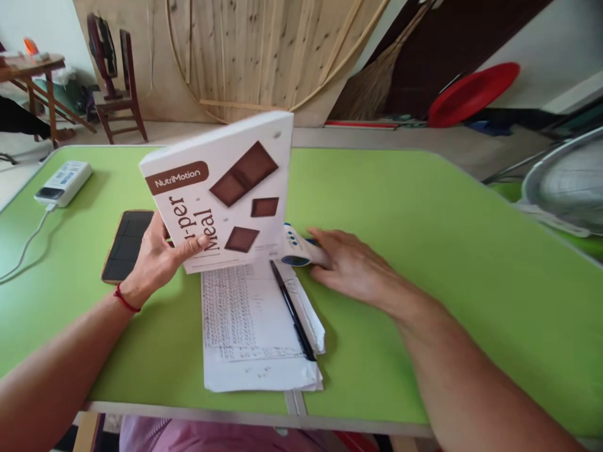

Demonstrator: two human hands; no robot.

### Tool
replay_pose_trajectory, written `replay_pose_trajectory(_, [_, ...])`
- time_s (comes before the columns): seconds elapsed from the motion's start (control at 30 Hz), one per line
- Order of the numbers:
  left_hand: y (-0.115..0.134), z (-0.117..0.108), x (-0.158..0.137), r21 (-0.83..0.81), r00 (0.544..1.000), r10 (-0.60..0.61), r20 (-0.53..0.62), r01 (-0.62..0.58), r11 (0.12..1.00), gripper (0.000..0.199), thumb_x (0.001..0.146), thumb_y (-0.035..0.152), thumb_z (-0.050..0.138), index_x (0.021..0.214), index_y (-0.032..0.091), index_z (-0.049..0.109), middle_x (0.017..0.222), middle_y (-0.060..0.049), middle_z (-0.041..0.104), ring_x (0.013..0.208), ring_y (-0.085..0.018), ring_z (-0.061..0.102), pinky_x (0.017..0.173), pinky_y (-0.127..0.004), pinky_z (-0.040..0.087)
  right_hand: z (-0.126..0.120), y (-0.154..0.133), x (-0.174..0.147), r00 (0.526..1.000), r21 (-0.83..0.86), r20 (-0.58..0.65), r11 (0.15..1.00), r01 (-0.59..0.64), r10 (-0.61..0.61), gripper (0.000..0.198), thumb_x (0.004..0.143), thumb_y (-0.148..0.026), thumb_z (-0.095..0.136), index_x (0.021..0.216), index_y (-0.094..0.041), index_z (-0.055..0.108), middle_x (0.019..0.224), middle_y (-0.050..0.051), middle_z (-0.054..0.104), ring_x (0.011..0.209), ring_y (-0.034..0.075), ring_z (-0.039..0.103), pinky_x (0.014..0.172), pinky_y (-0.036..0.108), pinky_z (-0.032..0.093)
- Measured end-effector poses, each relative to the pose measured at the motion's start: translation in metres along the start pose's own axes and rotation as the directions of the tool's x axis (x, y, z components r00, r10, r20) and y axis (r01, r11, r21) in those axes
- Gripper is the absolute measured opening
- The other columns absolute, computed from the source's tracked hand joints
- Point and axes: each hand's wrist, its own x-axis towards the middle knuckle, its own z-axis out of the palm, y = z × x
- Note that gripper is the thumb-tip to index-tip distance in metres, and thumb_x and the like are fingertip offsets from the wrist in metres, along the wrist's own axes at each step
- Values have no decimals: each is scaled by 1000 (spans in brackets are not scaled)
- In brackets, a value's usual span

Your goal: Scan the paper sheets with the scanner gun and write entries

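My left hand [159, 257] grips the lower left corner of a white NutriMotion box [221, 169], thumb across its front. The box is tilted above the table and shows brown chocolate squares. My right hand [343, 260] is wrapped round the handle of a white infrared thermometer [294, 246] with blue buttons and a small dark screen. Its far end is hidden behind the box's lower right edge. Below the box lie handwritten papers [230, 314], with a black pen [293, 311] resting across them. A dark phone [125, 248] lies just beside my left hand.
A white power bank [66, 182] with a cable sits at the left of the green table [386, 351]. Beyond the table are a wooden chair [115, 103], a broom [377, 81] and a red basin [471, 94]. A round-rimmed object [565, 182] stands beside the right edge.
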Motion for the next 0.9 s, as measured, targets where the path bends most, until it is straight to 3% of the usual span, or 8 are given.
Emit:
replay_pose_trajectory(0.1, [1,0,-3,32,997,-58,56,56,998,57,66,49,83,109,22,56,108,-9,69,100,-33,66,85,-55,55,0,2,6,995,195,71,977,-83,70,19,65,-17,60,84,-21,64,68,0,65,55,16,58,47,27,44])
replay_pose_trajectory(0.17, [0,1,-4,61,994,-77,75,72,996,60,65,51,83,110,22,56,109,-9,68,102,-34,65,85,-55,55,-6,-6,8,976,326,-46,927,-187,213,19,63,-20,66,82,-22,63,67,0,65,52,16,57,44,27,43])
replay_pose_trajectory(0.23, [0,1,-3,103,994,-78,81,69,992,62,65,54,82,110,21,56,110,-10,67,101,-34,64,84,-55,54,-17,-21,8,906,504,-194,831,-236,375,27,62,-25,73,87,-22,62,72,1,66,56,17,59,46,29,46])
replay_pose_trajectory(0.3, [0,1,-2,145,994,-70,84,57,988,62,64,57,81,109,21,57,108,-10,67,100,-34,64,83,-54,54,-29,-45,5,875,736,-211,660,-152,437,28,66,-29,73,91,-23,60,75,1,65,60,17,60,50,31,51])
replay_pose_trajectory(0.4, [2,1,-2,157,993,-63,103,47,987,62,65,58,80,109,20,58,108,-10,67,98,-32,64,81,-51,54,-43,-87,0,972,948,-81,320,6,222,24,75,-28,65,98,-26,61,72,-1,61,63,16,60,57,33,55])
replay_pose_trajectory(0.5, [5,0,-2,149,985,-71,159,47,988,59,68,56,79,109,19,58,105,-9,69,92,-28,66,76,-43,56,-46,-120,-1,995,992,68,97,-74,67,26,75,-30,70,100,-25,62,72,-1,60,60,14,57,53,30,53])
replay_pose_trajectory(0.63, [8,-1,-2,176,975,-53,215,14,984,55,71,54,78,108,18,60,98,-5,71,86,-23,67,72,-35,57,-36,-132,0,979,980,199,22,-200,41,22,75,-35,74,88,-21,63,79,1,60,62,13,58,54,29,51])
replay_pose_trajectory(0.9, [7,0,0,134,972,-51,227,21,991,52,69,49,80,105,16,61,99,-6,72,86,-23,68,73,-34,57,-27,-131,0,971,977,215,-31,-212,106,28,74,-42,78,88,-21,66,81,1,65,65,14,65,57,29,55])
